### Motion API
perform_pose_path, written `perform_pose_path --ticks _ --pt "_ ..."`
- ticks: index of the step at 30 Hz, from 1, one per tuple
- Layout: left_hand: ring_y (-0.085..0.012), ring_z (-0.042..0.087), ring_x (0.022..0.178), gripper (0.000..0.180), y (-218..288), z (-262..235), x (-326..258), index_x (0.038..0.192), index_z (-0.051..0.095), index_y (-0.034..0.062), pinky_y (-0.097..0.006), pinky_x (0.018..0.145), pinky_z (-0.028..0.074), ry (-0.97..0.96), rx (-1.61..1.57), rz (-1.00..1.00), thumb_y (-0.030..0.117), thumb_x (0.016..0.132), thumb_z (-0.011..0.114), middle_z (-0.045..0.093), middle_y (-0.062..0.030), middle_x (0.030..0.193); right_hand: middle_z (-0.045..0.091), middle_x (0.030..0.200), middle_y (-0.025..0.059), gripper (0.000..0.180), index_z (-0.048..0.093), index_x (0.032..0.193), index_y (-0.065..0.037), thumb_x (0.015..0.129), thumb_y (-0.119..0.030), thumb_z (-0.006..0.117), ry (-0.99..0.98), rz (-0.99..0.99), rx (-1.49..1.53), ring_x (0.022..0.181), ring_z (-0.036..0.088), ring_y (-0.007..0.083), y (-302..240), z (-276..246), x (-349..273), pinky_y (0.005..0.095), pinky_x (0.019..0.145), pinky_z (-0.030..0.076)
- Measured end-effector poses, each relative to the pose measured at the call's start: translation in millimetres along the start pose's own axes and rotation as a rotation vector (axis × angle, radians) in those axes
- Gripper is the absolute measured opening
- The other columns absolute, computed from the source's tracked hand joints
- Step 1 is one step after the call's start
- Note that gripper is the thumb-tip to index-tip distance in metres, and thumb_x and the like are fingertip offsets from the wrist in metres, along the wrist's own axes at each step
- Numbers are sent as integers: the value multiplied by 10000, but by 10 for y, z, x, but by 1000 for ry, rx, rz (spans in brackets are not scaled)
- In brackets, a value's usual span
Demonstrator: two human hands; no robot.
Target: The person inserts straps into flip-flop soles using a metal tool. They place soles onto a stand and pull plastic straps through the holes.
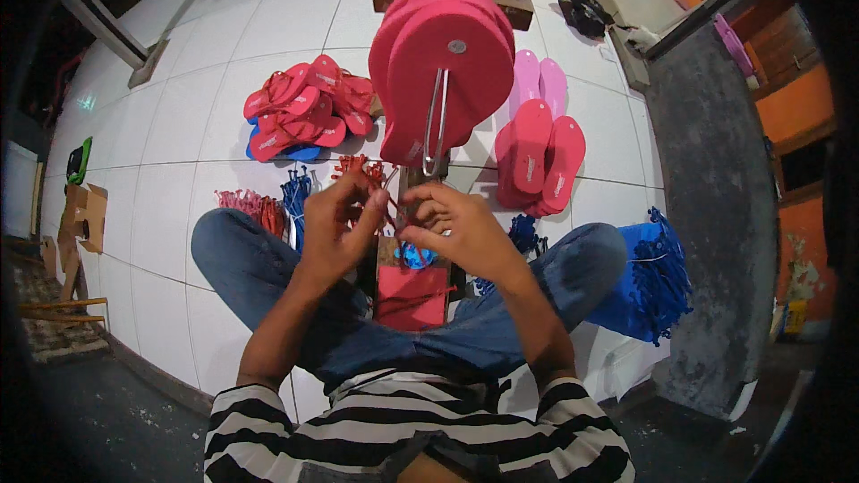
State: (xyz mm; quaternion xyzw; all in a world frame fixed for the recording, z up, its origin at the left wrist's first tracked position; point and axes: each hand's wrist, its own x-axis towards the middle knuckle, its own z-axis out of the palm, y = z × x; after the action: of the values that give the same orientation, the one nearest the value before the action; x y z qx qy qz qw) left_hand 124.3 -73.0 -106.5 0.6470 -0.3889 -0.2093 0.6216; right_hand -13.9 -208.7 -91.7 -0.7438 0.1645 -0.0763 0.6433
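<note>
Just in front of my lap, my left hand (344, 222) is closed, pinching a thin red flip-flop strap (391, 201). Close to its right, my right hand (467, 231) has its fingers curled at the same strap; its fingertips are partly hidden. Beyond both hands, a stack of pink-red flip-flop soles (447, 40) stands raised, facing me. A slim, two-pronged metal tool (436, 121) rises in front of the lowest part of these soles. Below my hands lies a red pad (410, 297) with a dark red strap across it, next to a shiny blue item (415, 257).
Strapped red flip-flops (309, 107) are piled at the left. Bare red soles (540, 156) and pink soles (540, 80) stand at the right. Bundles of blue straps (658, 277) lie beside my right knee, more straps (250, 206) by my left. A wooden block (510, 4) lies behind.
</note>
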Motion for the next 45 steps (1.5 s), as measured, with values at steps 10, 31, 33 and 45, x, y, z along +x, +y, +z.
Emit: perform_pose_path --ticks 10,31,33,45 --pt "-39 446 460 318 257 -83 449 771 577 28 -227 420 317 -65 61 -208 273 972 552 530 16 586 713 908 119 272 618 1091 37 918 -172 609 -314 200 420 662 692 146 -72 -308 56 199 530 494" --pt "-52 415 461 301 -2 -216 532 780 564 78 -218 414 294 221 -151 -190 312 968 539 491 18 595 668 1039 231 432 460 1269 66 922 -143 609 -358 182 623 711 711 256 -140 -139 144 250 533 565" --pt "-52 417 464 297 -24 -218 528 787 567 78 -219 415 295 224 -149 -195 315 964 543 491 19 596 673 1028 222 431 462 1267 60 920 -146 612 -362 185 635 708 711 252 -143 -141 153 260 538 570" --pt "-63 455 450 277 -74 -395 438 782 527 67 -213 411 335 200 -141 -72 259 981 530 514 -6 591 681 959 143 332 610 1121 13 902 -233 649 -112 -33 15 798 668 192 -35 -126 116 298 702 530"
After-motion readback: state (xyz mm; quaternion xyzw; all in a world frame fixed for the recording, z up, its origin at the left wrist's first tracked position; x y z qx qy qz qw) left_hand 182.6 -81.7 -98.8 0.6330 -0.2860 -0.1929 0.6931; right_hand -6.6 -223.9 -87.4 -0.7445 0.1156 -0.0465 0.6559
